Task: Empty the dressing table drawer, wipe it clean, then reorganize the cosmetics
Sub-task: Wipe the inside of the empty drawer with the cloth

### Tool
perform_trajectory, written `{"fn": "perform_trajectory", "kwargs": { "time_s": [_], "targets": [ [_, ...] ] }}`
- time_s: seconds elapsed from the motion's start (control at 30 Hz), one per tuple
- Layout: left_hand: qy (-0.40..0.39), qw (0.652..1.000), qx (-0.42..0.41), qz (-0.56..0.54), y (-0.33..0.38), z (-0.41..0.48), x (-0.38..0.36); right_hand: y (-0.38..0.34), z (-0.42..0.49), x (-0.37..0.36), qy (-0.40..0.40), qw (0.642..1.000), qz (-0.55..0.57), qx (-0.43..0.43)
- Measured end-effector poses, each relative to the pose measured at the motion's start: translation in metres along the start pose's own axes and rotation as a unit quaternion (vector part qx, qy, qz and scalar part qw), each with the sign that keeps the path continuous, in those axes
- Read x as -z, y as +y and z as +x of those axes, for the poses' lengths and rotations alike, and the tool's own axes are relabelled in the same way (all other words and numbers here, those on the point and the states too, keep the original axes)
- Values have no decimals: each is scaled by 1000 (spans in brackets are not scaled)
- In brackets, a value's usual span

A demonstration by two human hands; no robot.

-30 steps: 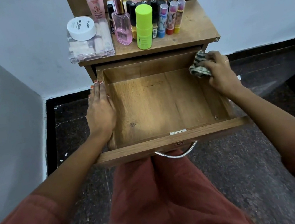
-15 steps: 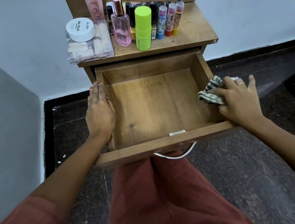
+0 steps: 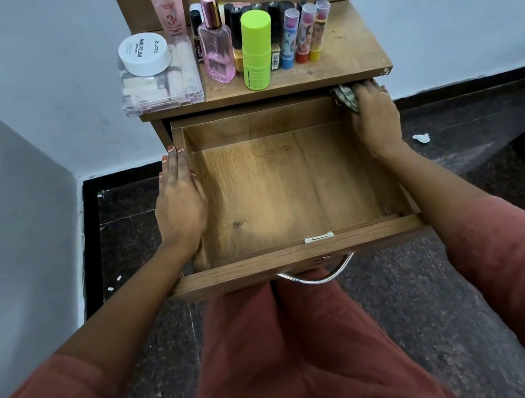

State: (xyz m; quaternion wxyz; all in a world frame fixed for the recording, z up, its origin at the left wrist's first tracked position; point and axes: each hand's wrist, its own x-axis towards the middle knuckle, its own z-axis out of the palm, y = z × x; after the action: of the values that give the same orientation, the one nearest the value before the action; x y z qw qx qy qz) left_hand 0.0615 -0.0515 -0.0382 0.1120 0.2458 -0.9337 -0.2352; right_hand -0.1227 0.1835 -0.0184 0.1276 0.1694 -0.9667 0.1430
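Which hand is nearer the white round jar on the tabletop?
Left. The left hand rests on the left wall of the drawer, below the white jar; the right hand grips a cloth at the back right corner, farther away.

The drawer (image 3: 287,191) is pulled out, and its wooden floor is open from above across the middle and front. The left hand (image 3: 180,205) lies flat along the left wall. The right hand (image 3: 376,120), gripping a striped cloth (image 3: 346,99), fills the back right corner just under the tabletop (image 3: 357,47) edge. A clear case (image 3: 162,87), pink perfume bottle (image 3: 217,53), lime-green bottle (image 3: 255,50) and lip balm tubes (image 3: 303,35) crowd the tabletop's left and middle; its right end is bare.
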Motion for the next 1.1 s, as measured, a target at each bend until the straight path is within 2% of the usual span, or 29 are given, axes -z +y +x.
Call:
{"fn": "perform_trajectory", "kwargs": {
  "time_s": [0.23,0.43,0.5,0.7,0.9,1.03,1.1],
  "targets": [
    [1,1000,-5,-2,-1,1,-2,-3,-4,-7,0,995,-93,-33],
    [-7,1000,-11,-1,-5,2,-2,-25,9,-10,24,996,-67,-45],
    [-7,1000,-12,1,-5,2,-3,-35,5,-11,-11,995,-87,-47],
    [-4,1000,-5,4,-2,1,-1,-82,-11,-30,-34,999,-3,4],
    [-8,1000,-4,11,-2,1,1,-152,-20,-46,-29,994,22,107],
    [-8,1000,-8,11,-1,0,2,-132,-15,-37,-70,985,10,156],
    [-6,1000,-6,11,-1,0,2,-104,-10,-32,-69,991,4,114]
  ]
}}
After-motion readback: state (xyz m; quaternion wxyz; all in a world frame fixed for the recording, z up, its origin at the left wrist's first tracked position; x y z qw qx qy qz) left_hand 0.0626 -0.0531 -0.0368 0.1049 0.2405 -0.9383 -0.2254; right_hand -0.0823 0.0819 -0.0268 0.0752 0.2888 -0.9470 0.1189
